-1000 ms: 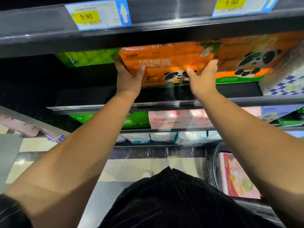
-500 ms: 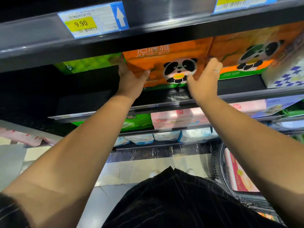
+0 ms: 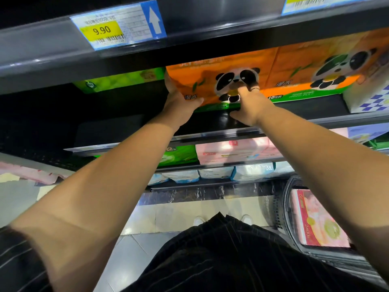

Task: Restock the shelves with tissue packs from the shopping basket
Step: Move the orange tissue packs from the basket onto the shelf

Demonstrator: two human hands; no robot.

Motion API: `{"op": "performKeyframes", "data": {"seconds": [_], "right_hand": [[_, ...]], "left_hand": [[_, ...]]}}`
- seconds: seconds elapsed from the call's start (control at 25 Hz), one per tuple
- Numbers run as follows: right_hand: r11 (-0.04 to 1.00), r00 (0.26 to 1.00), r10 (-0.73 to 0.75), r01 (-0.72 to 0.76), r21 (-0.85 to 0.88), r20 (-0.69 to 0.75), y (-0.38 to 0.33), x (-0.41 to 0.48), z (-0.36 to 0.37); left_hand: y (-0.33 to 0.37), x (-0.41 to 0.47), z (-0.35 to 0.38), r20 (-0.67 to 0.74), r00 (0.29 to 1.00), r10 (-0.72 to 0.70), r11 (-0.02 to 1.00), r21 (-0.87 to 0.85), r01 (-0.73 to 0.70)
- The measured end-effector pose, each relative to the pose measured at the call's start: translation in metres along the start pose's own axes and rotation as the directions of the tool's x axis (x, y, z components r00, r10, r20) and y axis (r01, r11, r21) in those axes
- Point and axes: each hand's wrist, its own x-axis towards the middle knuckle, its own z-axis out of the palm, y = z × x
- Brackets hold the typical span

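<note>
Seen from the head camera, a person reaches up with both bare arms to a dark grey metal shelf point(image 3: 210, 136) in a shop aisle. The left hand point(image 3: 179, 100) grips the left end of an orange plastic-wrapped tissue pack printed with a panda point(image 3: 202, 81), thumb on the front and fingers round the side. The right hand point(image 3: 249, 106) holds the same pack lower down, fingers bent against the panda face and thumb under the bottom edge.

The pack stands upright on the second tier, between a green tissue pack point(image 3: 120, 80) on its left and a matching orange panda pack point(image 3: 315, 74) touching its right side. Whether its base sits on the deck cannot be told. A white pack with blue checks point(image 3: 370, 98) stands further right.

A yellow price label reading 9.90 point(image 3: 117, 26) hangs on the rail above. Pink packs point(image 3: 231, 150) fill a lower tier. At lower right, a black shopping basket point(image 3: 286, 207) holds a pink tissue pack point(image 3: 315, 220).
</note>
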Motion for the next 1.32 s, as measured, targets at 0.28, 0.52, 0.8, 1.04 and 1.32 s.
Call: {"op": "performKeyframes", "data": {"seconds": [0.28, 0.52, 0.8, 1.04, 1.32], "right_hand": [[1.000, 0.999, 0.018, -0.017, -0.022, 0.026, 0.003, 0.008, 0.004], [0.996, 0.994, 0.017, -0.007, 0.084, -0.112, -0.003, -0.005, 0.015], [0.990, 0.974, 0.113, -0.093, 0.109, -0.195, 0.006, -0.050, 0.025], [0.964, 0.900, 0.263, -0.261, 0.053, -0.349, 0.038, -0.125, 0.040], [0.839, 0.752, 0.535, -0.529, 0.131, -0.385, 0.085, -0.241, 0.072]], "left_hand": [[-0.011, 0.009, 0.001, 0.036, 0.999, -0.008, 0.998, 0.066, 0.006], [-0.019, -0.024, -0.011, 0.000, 0.999, 0.046, 0.999, 0.024, -0.046], [-0.002, -0.065, 0.002, 0.190, 0.966, 0.176, 0.834, 0.493, -0.249], [0.012, -0.077, 0.052, 0.506, 0.806, 0.308, 0.616, 0.539, -0.574], [0.028, -0.130, 0.134, 0.726, 0.539, 0.427, 0.405, 0.379, -0.832]]}}
